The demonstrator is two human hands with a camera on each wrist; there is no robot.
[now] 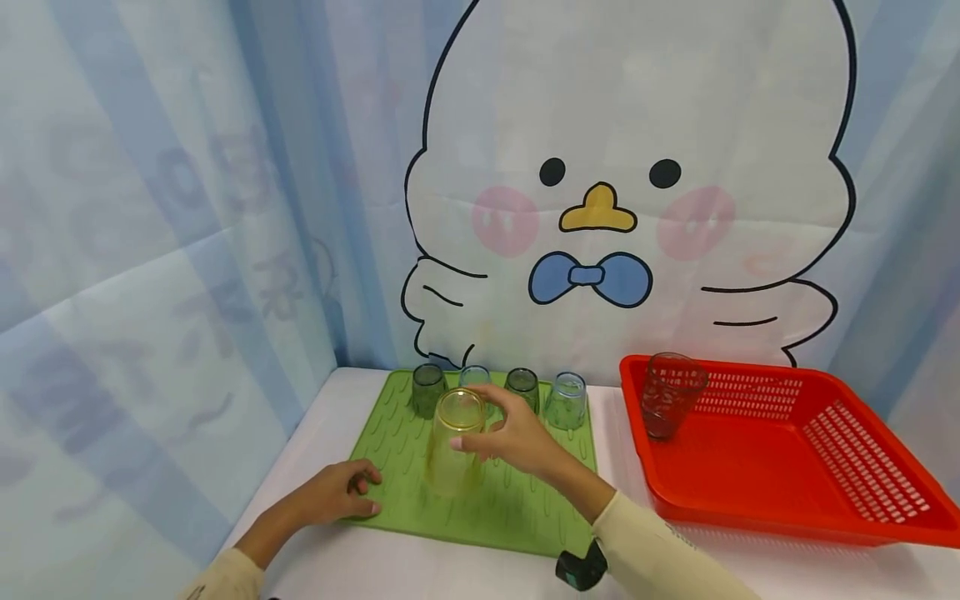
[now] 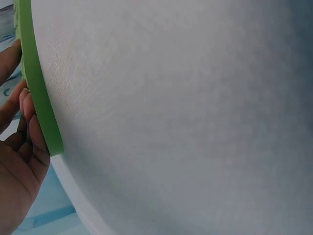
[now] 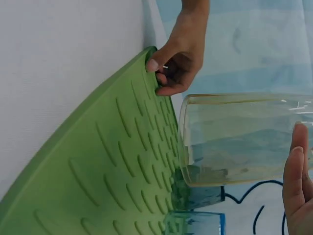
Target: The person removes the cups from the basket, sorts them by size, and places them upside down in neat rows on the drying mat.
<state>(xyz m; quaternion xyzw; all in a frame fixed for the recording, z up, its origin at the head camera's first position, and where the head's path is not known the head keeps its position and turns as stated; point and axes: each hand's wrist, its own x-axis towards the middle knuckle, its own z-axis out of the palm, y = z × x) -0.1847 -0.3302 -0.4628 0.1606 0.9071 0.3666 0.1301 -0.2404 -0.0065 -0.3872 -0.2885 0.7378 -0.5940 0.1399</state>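
My right hand grips a yellow-tinted drinking glass near its base, fingers and thumb on opposite sides. The glass is upside down, its rim close over the middle of a green ridged drying mat. In the right wrist view, the wide rim of the glass faces the mat. My left hand rests at the near left corner of the mat with its fingers loosely bent. The left wrist view shows those fingers along the edge of the mat.
Several small tinted glasses, among them a dark one and a bluish one, stand in a row along the mat's back edge. To the right sits a red plastic basket, with a clear glass tilted in its back left corner. A printed curtain hangs behind.
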